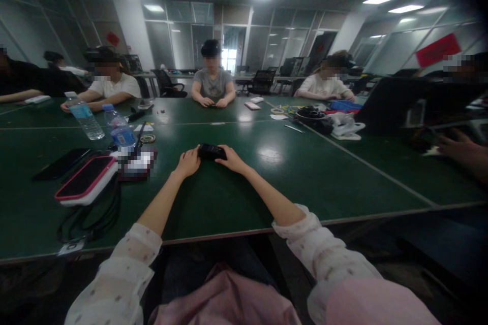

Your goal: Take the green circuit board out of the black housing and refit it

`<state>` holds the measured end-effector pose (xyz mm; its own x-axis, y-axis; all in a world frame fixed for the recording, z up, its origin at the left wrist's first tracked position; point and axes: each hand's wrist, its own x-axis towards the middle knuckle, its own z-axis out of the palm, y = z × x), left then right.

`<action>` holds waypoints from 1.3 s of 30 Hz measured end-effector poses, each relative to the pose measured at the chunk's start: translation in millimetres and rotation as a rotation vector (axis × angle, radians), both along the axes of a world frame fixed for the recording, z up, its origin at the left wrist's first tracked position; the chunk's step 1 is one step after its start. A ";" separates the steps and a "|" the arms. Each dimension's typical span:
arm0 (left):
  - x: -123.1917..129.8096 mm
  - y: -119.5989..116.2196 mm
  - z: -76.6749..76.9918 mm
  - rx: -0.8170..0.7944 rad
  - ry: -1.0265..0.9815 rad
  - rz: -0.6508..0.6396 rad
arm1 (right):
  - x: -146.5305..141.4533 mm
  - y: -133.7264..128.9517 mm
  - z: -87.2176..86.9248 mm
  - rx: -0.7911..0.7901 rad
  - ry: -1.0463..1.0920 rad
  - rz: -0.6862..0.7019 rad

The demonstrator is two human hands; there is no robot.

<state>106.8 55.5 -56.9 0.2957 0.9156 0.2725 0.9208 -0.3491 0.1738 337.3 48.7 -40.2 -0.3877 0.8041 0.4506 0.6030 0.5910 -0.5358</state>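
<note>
A small black box-shaped device (212, 152) rests on or just above the green table, and its exact kind is too dark to make out. My left hand (189, 161) grips its left end, fingers curled along the side. At the right end, my right hand (231, 158) holds it between thumb and fingers. Both forearms reach forward over the table edge, in sheer white sleeves with small dark spots. The undersides of the fingers are hidden.
On the green table (244, 203), left of my arms, lie a pink-rimmed phone (88, 176), a dark phone (63, 163), black cables (95, 216) and two water bottles (120, 129). A white plastic bag (346, 128) and a pen (294, 129) lie at right. Several people sit around.
</note>
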 end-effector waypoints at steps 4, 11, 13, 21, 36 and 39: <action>0.1 -0.3 1.1 0.005 0.010 -0.012 | 1.1 1.5 -2.5 -0.016 0.007 0.001; -0.1 0.1 1.6 0.003 0.000 -0.014 | 2.1 1.9 -5.4 -0.043 0.015 0.000; -0.4 0.5 1.0 0.002 0.000 -0.017 | 1.8 0.6 -4.3 -0.051 0.018 -0.004; -2.2 4.1 -3.2 0.016 0.000 -0.032 | 1.7 1.7 -6.9 -0.057 0.022 -0.005; 0.0 3.2 -0.3 0.008 0.010 -0.010 | 0.9 4.8 -10.3 -0.029 -0.007 -0.041; 0.0 3.4 -0.5 0.004 0.007 -0.007 | 2.1 4.7 -9.8 -0.040 -0.013 -0.035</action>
